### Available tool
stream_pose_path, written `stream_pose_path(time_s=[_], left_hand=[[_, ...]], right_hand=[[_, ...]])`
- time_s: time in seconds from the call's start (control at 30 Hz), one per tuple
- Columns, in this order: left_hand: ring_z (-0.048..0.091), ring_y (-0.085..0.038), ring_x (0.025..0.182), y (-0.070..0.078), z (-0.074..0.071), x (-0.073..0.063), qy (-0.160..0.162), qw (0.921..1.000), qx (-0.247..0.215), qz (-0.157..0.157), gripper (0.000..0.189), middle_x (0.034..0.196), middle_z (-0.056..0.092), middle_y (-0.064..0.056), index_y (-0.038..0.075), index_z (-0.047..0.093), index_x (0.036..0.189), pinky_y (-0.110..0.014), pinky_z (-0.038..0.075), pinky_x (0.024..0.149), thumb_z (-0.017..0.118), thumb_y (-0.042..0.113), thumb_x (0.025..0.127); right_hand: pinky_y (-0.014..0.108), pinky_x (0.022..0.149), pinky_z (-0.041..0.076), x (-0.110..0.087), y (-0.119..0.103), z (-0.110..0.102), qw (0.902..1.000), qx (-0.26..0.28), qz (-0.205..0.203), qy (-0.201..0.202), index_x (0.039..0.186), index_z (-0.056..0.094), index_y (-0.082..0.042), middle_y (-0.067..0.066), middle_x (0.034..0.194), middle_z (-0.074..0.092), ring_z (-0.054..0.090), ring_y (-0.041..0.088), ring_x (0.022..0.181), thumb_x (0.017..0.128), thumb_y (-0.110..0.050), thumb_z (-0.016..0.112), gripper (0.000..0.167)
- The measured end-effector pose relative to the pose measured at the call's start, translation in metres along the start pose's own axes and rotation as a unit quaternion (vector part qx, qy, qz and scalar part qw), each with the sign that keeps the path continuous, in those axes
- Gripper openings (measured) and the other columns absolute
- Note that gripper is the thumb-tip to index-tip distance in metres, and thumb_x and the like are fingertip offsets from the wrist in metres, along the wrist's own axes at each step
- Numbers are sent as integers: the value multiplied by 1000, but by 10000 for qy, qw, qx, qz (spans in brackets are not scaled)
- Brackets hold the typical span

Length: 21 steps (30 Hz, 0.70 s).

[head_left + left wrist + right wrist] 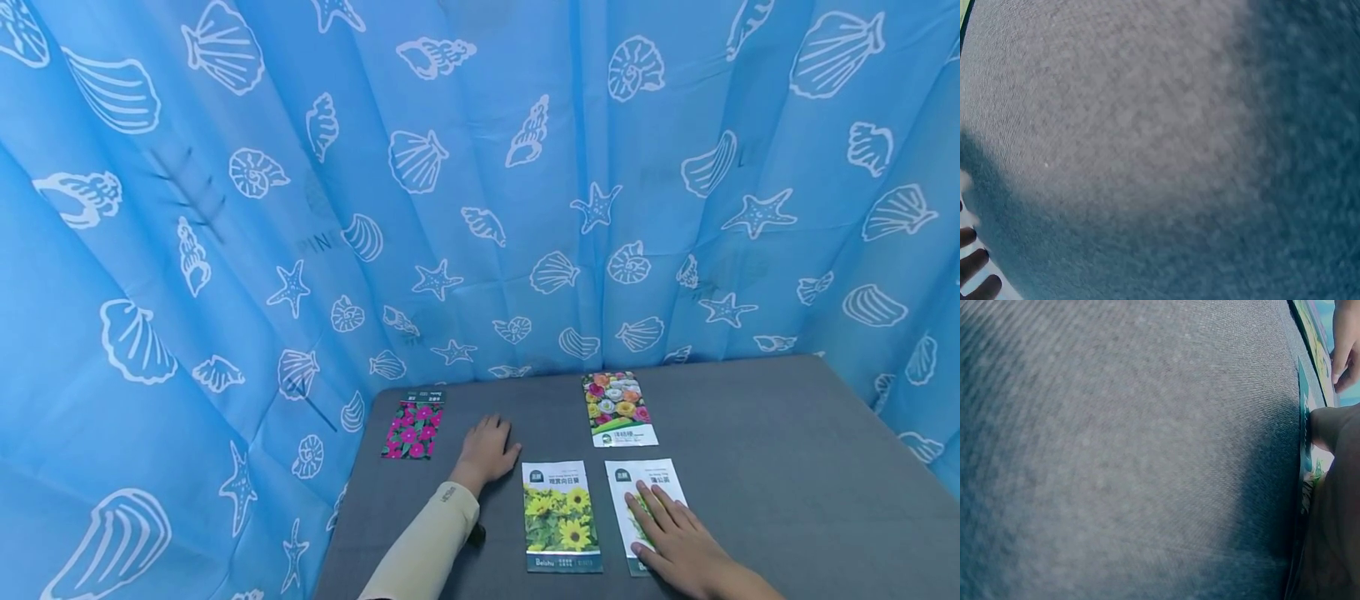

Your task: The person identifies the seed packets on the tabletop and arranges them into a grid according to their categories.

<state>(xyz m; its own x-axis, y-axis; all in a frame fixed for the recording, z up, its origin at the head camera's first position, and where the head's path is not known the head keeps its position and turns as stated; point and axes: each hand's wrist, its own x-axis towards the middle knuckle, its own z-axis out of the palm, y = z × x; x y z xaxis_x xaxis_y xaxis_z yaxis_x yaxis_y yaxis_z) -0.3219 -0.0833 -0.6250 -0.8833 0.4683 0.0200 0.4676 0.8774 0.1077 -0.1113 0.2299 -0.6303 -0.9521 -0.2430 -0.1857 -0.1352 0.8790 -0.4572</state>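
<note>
Four flower seed packets lie on a grey cloth-covered table. My right hand (pixel 678 542) lies with extended fingers across a white seed packet (pixel 663 471), covering much of its picture. Beside that is a yellow sunflower packet (pixel 562 517), face up. On the table between the sunflower packet and a magenta-flower packet (pixel 414 427) rests my left hand (pixel 486 450), holding nothing. Farther back is a packet with mixed-coloured blooms (pixel 619 408). In the right wrist view, the right thumb (pixel 1329 428) presses at the packet's edge; the left wrist view mostly shows cloth.
A blue curtain (pixel 480 208) with white shell and starfish prints hangs behind and to the left of the table (pixel 787 467). Its far edge runs close to the curtain. A pale sleeve (pixel 427 542) covers the left forearm, with a small dark object beside it.
</note>
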Motion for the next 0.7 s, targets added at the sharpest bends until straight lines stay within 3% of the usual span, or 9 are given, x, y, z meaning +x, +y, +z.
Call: stream_pose_path(time_s=[0.23,0.7], left_hand=[[66,-32,127,-4,-6,-1,280,9995,-97,58,46,137,69,-14,8,69,138,-54,55,105,63,41,106],[71,-30,118,-16,-10,-4,472,9988,-151,7,42,129,73,-13,7,75,128,-51,59,100,67,40,104]], right_hand=[[77,123,16,0,1,-1,10000,-3,-9,-1,165,38,-8,22,174,27,21,51,160,105,-59,54,80],[77,122,17,-1,3,2,9999,7,-85,68,165,38,-8,22,174,27,22,51,160,105,-59,54,81]])
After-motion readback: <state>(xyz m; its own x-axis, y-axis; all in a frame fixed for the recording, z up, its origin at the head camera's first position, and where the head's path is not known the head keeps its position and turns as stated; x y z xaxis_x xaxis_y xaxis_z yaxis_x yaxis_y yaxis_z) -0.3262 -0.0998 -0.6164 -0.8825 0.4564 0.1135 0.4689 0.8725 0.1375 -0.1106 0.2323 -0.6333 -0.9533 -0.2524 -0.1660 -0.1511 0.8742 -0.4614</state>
